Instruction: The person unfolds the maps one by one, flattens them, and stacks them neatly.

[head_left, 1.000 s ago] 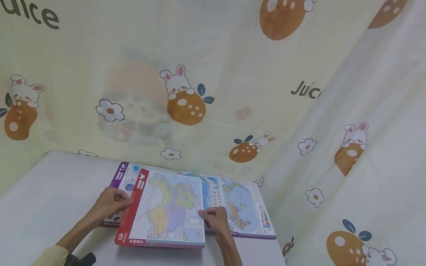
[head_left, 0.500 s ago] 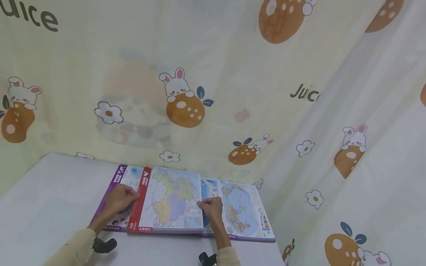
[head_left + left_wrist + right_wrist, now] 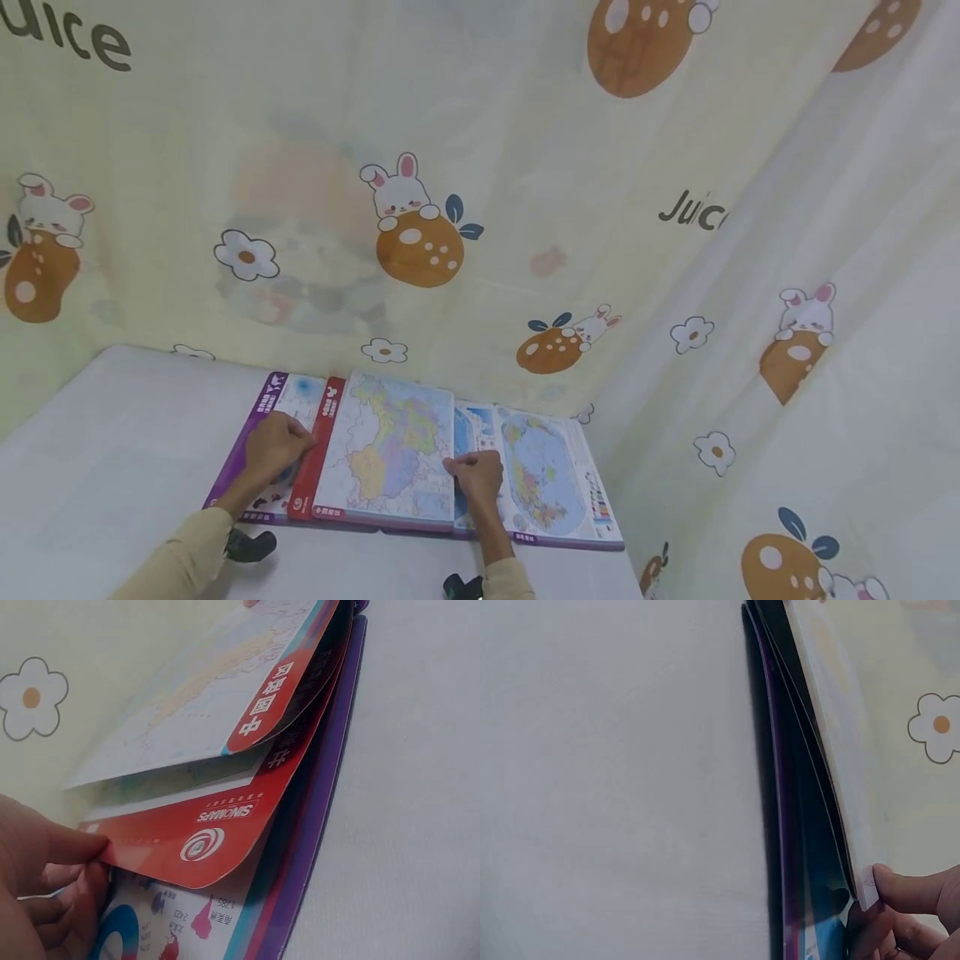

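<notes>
Pinches the folded China map (image 3: 393, 462) thumb-to-finger: by its red strip (image 3: 320, 442) with left hand (image 3: 276, 446), by its opposite edge with right hand (image 3: 480, 478). Holds it over the purple-edged world map (image 3: 543, 473) on the table (image 3: 112, 450), farther back than a second ago, with near edges almost lined up.

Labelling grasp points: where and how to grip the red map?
Probably pinch the red map by its left and right edges, coming from both sides, since those edges are thin and stand clear of the purple map underneath.
</notes>
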`<state>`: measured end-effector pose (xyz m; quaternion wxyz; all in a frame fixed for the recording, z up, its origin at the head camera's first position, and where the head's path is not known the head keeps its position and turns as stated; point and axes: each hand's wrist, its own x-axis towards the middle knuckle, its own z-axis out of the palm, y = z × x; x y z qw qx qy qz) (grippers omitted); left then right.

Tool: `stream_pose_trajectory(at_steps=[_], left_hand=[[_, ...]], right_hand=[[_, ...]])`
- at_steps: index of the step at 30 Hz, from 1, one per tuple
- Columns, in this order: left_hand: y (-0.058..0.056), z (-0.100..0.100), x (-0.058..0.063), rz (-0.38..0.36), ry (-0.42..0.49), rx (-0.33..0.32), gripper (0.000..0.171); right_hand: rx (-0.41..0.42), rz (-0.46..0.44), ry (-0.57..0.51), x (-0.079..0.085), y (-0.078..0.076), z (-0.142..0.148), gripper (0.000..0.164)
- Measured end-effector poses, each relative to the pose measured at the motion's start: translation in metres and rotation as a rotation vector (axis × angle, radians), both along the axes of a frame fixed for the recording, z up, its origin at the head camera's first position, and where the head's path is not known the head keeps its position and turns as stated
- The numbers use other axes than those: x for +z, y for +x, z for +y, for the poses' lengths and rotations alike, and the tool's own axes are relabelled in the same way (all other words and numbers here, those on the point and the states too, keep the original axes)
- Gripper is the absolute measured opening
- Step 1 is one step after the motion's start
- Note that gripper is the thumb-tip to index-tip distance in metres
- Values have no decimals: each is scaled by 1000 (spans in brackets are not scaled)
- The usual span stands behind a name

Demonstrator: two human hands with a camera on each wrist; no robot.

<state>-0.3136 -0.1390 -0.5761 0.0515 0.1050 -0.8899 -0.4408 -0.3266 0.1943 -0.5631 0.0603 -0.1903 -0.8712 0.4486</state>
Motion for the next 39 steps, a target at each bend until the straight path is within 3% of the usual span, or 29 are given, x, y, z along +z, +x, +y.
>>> stream_pose_trajectory(at_steps=[10,17,30,39], left_hand=[[-2,5,2,21,-11,-11,22],[0,6,3,3,-4,-5,20],[2,9,2,44,-17,18,18],[2,7,7,44,7,16,18]], right_hand=[[7,119,91,-3,-1,9,14],[-17,110,121,-4,-4,17,16],[-33,142,145,10,-1,40,17],[-44,135,70,19,-1,58,15]])
